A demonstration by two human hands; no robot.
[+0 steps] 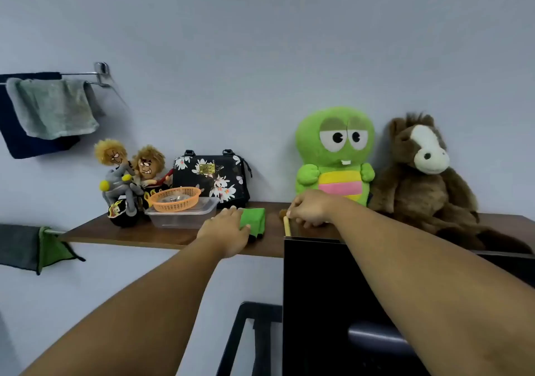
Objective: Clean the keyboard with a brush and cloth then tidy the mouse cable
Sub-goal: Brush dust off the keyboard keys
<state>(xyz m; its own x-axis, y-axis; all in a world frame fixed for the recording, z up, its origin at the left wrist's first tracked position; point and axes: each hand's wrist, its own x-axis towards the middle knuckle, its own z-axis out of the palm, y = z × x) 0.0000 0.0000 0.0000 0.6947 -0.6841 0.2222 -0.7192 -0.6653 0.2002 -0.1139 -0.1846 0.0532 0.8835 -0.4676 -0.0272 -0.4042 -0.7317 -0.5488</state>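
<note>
The left hand [228, 231] lies on a folded bright-green cloth [254, 221] with dark edging on the wooden shelf [130, 232], fingers fairly straight over its left part and thumb against its lower edge. Just right of it, the right hand [309, 207] curls its fingers round a brush [287, 226] with a pale yellow handle, which slants down from the grip; its bristles are mostly hidden.
</note>
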